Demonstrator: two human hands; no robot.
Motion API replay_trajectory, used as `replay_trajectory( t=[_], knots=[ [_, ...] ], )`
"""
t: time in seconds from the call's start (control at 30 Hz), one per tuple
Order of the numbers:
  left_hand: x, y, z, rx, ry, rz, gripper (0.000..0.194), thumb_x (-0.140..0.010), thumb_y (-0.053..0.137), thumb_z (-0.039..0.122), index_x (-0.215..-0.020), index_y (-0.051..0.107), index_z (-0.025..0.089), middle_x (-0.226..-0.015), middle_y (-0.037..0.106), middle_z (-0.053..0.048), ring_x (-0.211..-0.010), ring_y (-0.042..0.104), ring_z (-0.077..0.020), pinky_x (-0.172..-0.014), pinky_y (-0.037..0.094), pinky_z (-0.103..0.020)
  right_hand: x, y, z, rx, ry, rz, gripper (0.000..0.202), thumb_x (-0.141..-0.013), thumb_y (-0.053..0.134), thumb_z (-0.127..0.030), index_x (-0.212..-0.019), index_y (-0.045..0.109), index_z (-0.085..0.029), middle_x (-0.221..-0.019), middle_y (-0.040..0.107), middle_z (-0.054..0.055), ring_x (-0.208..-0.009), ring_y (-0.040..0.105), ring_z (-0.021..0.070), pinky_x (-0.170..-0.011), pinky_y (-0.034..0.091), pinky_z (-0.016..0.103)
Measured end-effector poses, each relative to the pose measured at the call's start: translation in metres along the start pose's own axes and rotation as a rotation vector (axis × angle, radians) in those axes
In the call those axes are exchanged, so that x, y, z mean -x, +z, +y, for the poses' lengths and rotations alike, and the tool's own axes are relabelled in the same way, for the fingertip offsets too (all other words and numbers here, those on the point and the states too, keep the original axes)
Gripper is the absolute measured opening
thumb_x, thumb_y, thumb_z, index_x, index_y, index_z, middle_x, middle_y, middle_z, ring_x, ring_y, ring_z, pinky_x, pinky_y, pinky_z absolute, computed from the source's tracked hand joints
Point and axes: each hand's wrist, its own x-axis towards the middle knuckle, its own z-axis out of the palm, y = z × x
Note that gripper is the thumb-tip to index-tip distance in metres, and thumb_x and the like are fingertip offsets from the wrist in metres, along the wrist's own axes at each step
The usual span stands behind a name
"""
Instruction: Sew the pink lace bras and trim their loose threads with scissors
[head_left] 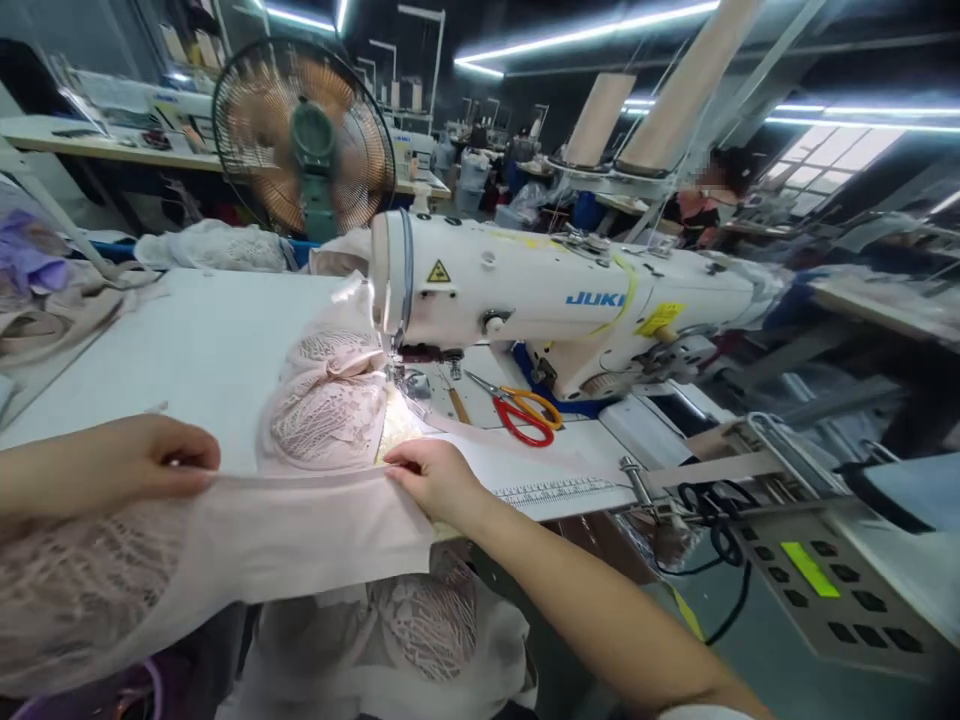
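A pale pink bra piece [322, 525] with lace cups hangs over the front edge of the table. My left hand [176, 460] pinches its upper edge at the left, fingers closed. Farther right, my right hand [431, 480] grips the same edge between thumb and fingers, just in front of the needle area. Another lace cup [326, 415] lies on the table between my hands and the white JUKI sewing machine [510, 275]. The machine's lamp lights the fabric beside the presser foot [395, 372].
Red and orange-handled scissors [525, 410] lie right of the needle. A printed ruler [555, 490] runs along the table edge. A control panel [832, 580] sits at the lower right. More lace bras [420, 630] hang below the edge. A fan [304, 140] stands behind; a person [705, 205] is farther back.
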Motion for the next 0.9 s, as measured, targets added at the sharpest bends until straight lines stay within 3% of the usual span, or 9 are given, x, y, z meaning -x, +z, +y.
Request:
replay_trajectory(
  t=[0.03, 0.1, 0.2, 0.33, 0.5, 0.6, 0.7, 0.8, 0.9],
  knots=[
    [-0.01, -0.009, 0.003, -0.081, 0.024, -0.182, 0.031, -0.073, 0.052, 0.043, -0.06, 0.063, 0.016, -0.058, 0.055, 0.006, -0.059, 0.049, -0.0119, -0.055, 0.031, -0.016, -0.007, 0.003, 0.002, 0.0, -0.001, 0.006, 0.013, -0.075, 0.064, -0.01, -0.079, 0.073, -0.019, -0.079, 0.073, 0.003, -0.074, 0.065, 0.0182, -0.068, 0.047, 0.028],
    [-0.026, -0.018, 0.005, -0.124, 0.045, -0.244, 0.024, -0.073, 0.054, 0.034, -0.068, 0.067, 0.015, -0.065, 0.061, 0.005, -0.065, 0.053, -0.0134, -0.059, 0.034, -0.017, -0.015, 0.007, 0.006, -0.011, 0.003, 0.02, 0.013, -0.075, 0.061, -0.01, -0.076, 0.071, -0.019, -0.074, 0.071, 0.002, -0.07, 0.063, 0.0175, -0.064, 0.045, 0.027],
    [-0.038, -0.015, 0.0, -0.146, 0.061, -0.173, 0.022, -0.075, 0.053, 0.027, -0.078, 0.071, 0.015, -0.08, 0.067, 0.001, -0.076, 0.059, -0.0163, -0.068, 0.038, -0.018, -0.016, 0.01, 0.012, -0.043, 0.004, 0.038, 0.014, -0.075, 0.057, -0.011, -0.075, 0.069, -0.019, -0.072, 0.067, 0.001, -0.067, 0.06, 0.0166, -0.061, 0.043, 0.026],
    [-0.033, -0.009, 0.001, -0.215, 0.078, -0.078, 0.021, -0.076, 0.052, 0.023, -0.077, 0.072, 0.016, -0.087, 0.066, -0.003, -0.076, 0.059, -0.0188, -0.068, 0.037, -0.023, -0.011, 0.011, 0.016, -0.091, -0.005, 0.053, 0.011, -0.075, 0.055, -0.016, -0.077, 0.066, -0.019, -0.073, 0.063, 0.001, -0.067, 0.058, 0.0163, -0.061, 0.043, 0.026],
    [-0.027, 0.013, 0.047, -0.251, 0.178, 0.111, 0.031, -0.084, 0.047, 0.032, -0.1, 0.068, 0.017, -0.099, 0.067, -0.01, -0.092, 0.058, -0.0275, -0.076, 0.039, -0.032, -0.008, 0.014, 0.013, -0.158, -0.044, 0.093, 0.015, -0.074, 0.056, -0.021, -0.088, 0.057, -0.021, -0.073, 0.06, -0.001, -0.061, 0.055, 0.0145, -0.056, 0.043, 0.025],
    [-0.036, 0.045, 0.082, -0.095, 0.353, 0.138, 0.034, -0.086, 0.04, 0.034, -0.098, 0.067, 0.019, -0.097, 0.069, -0.009, -0.093, 0.06, -0.0255, -0.079, 0.042, -0.033, -0.006, 0.016, 0.012, -0.207, -0.089, 0.104, 0.028, -0.073, 0.056, -0.022, -0.1, 0.049, -0.021, -0.078, 0.061, -0.001, -0.062, 0.056, 0.0138, -0.055, 0.044, 0.025],
    [-0.047, 0.07, 0.103, 0.008, 0.407, 0.122, 0.031, -0.084, 0.039, 0.03, -0.086, 0.068, 0.02, -0.084, 0.07, -0.006, -0.08, 0.062, -0.023, -0.07, 0.044, -0.031, -0.004, 0.017, 0.012, -0.255, -0.125, 0.096, 0.034, -0.073, 0.056, -0.023, -0.105, 0.044, -0.022, -0.079, 0.061, -0.001, -0.061, 0.056, 0.0133, -0.055, 0.045, 0.025],
    [-0.053, 0.076, 0.11, 0.045, 0.371, 0.099, 0.029, -0.083, 0.041, 0.031, -0.066, 0.062, 0.02, -0.064, 0.063, -0.002, -0.062, 0.058, -0.0189, -0.056, 0.041, -0.027, -0.005, 0.017, 0.013, -0.312, -0.142, 0.104, 0.035, -0.073, 0.056, -0.022, -0.106, 0.043, -0.022, -0.078, 0.06, -0.001, -0.062, 0.056, 0.0134, -0.057, 0.046, 0.026],
    [-0.051, 0.073, 0.11, 0.082, 0.361, 0.115, 0.03, -0.084, 0.041, 0.035, -0.065, 0.059, 0.02, -0.062, 0.06, -0.001, -0.06, 0.056, -0.0175, -0.056, 0.042, -0.026, -0.007, 0.014, 0.012, -0.379, -0.139, 0.131, 0.034, -0.074, 0.059, -0.024, -0.104, 0.043, -0.022, -0.078, 0.06, -0.001, -0.065, 0.057, 0.0139, -0.06, 0.048, 0.027]
  ],
)
